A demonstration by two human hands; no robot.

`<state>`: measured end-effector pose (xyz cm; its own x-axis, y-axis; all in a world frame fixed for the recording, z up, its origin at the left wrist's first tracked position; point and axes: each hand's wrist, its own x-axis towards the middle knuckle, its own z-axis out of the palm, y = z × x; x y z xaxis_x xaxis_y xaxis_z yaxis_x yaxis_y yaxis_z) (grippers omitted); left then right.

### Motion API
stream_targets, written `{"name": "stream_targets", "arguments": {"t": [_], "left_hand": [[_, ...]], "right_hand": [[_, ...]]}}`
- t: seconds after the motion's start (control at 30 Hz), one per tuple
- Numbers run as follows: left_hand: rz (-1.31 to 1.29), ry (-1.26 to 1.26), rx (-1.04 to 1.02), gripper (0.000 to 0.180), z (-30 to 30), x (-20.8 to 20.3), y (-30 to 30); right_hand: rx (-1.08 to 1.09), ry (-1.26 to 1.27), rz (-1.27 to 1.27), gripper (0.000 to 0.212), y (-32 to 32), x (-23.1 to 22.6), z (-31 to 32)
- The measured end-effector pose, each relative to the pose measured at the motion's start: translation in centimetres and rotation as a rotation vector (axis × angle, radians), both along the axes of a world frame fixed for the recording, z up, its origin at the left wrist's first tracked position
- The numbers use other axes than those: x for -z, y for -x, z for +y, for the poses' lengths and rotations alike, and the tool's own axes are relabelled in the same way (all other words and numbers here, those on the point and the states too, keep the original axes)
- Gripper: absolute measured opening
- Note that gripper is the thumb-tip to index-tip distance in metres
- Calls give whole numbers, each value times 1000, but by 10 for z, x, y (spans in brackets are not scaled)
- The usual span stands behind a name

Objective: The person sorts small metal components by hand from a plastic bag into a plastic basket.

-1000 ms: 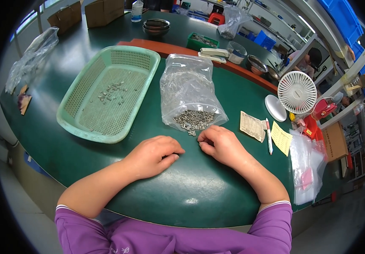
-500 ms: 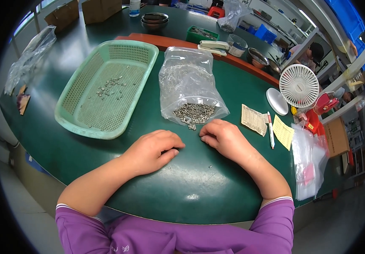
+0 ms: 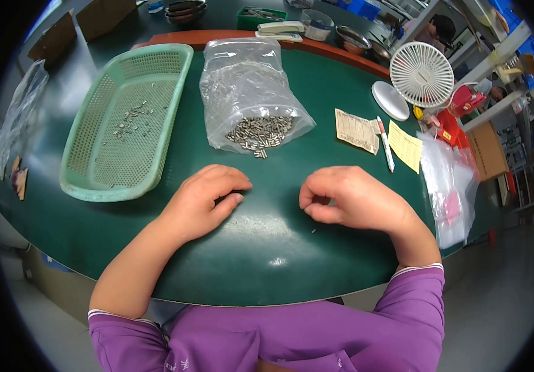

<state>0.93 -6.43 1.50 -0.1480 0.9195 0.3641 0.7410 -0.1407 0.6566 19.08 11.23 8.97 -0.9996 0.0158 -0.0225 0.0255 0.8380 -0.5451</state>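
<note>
A clear plastic bag [image 3: 242,87] lies on the green table, its mouth toward me. Short metal pins [image 3: 261,131] fill the mouth, and a few spill onto the table. My left hand [image 3: 208,197] rests below the bag, fingers loosely bent and thumb apart, with nothing seen in it. To the right, my right hand [image 3: 357,197] has its fingers curled in toward the thumb; whether anything is between the tips is hidden. One loose pin [image 3: 314,231] lies on the table below that hand. A pale green perforated basket [image 3: 169,133] at left holds scattered pins.
At right lie a printed brown paper [image 3: 357,131], a marker pen [image 3: 385,146], a yellow note [image 3: 405,146] and clear plastic bags [image 3: 448,198]. A white fan [image 3: 422,74] stands behind them. A reddish-brown strip [image 3: 217,35] crosses the back, with a stapler [image 3: 279,28] on it.
The whole view has shifted. My right hand has drawn back toward me and right, away from the bag's mouth. My left hand stays near the table with a similar loose bend.
</note>
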Motion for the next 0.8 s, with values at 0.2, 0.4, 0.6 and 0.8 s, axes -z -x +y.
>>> {"name": "stream_targets", "arguments": {"t": [0.2, 0.4, 0.6, 0.8], "left_hand": [[3, -1, 9, 20, 7, -3, -3], [-4, -37, -18, 17, 3, 6, -2], [-2, -78, -39, 15, 2, 6, -8], [-457, 100, 167, 11, 4, 3, -36]], "right_hand": [[29, -29, 165, 14, -47, 31, -11], [-34, -50, 170, 18, -57, 44, -14], [-33, -42, 209, 17, -56, 49, -21], [97, 29, 394, 17, -44, 48, -24]]}}
